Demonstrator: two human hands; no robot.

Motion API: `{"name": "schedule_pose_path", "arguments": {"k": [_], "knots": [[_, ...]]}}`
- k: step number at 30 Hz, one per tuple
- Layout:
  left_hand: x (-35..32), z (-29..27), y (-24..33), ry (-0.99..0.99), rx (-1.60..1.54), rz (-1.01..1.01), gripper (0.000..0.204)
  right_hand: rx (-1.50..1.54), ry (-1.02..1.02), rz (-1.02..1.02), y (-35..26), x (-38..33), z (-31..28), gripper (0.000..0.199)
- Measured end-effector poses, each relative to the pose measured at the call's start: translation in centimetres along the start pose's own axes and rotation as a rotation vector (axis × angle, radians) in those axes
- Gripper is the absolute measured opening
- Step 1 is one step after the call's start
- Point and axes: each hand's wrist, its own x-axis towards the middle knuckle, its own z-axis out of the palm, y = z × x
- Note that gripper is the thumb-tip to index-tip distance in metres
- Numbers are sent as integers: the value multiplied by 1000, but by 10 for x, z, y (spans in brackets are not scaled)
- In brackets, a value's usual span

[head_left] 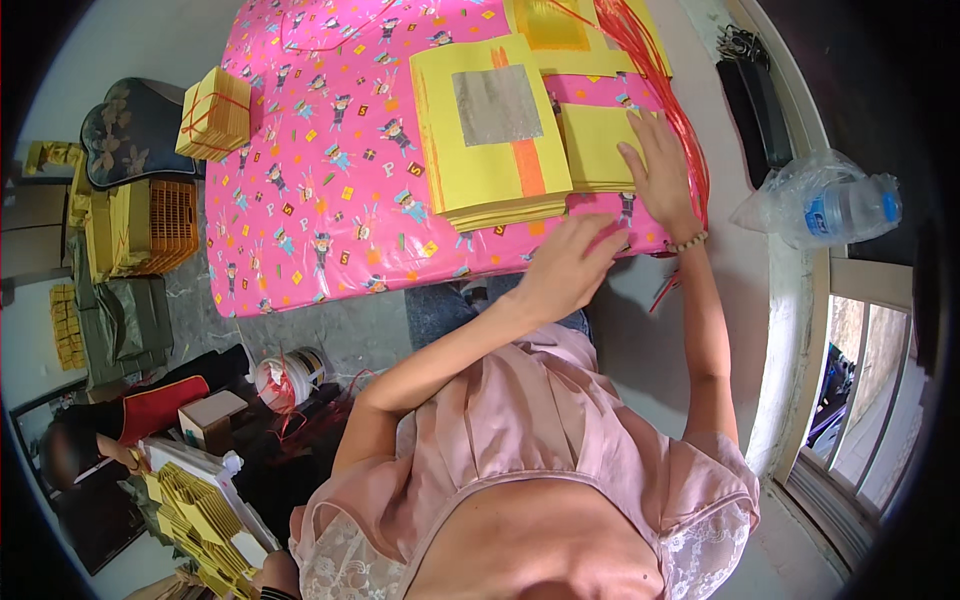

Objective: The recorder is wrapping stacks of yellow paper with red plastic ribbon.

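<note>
A thick stack of yellow paper sheets, its top sheet bearing a silver-grey square and orange stripes, lies near the front edge of the pink patterned table. Right beside it is a second stack of plain yellow paper. My right hand rests at that stack's right side, fingers spread and thumb apart. Just in front of the stacks my left hand hovers at the table edge, fingers loosely stretched toward the right, with nothing visible in them. Its palm side is hidden.
Red strings run along the table's right edge. More yellow paper lies at the back, and a tied bundle sits at the left edge. A plastic bottle stands right. At lower left, another person is beside yellow bundles.
</note>
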Motion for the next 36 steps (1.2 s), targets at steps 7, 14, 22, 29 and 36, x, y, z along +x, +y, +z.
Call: {"name": "schedule_pose_path", "arguments": {"k": [7, 14, 22, 29, 36], "knots": [[-3, -94, -16, 232, 346, -139, 39, 363, -107, -383, -72, 11, -55, 40], [-7, -108, -44, 125, 374, -182, 36, 244, -82, -536, -79, 13, -31, 37], [-6, -114, -46, 164, 319, -204, 20, 363, -74, -476, -85, 16, -37, 21], [-2, -118, -45, 183, 268, -265, 13, 402, -97, -428, -88, 20, -40, 17], [1, -116, -47, 210, 251, -282, 11, 409, -130, -408, -86, 23, -39, 18]]}}
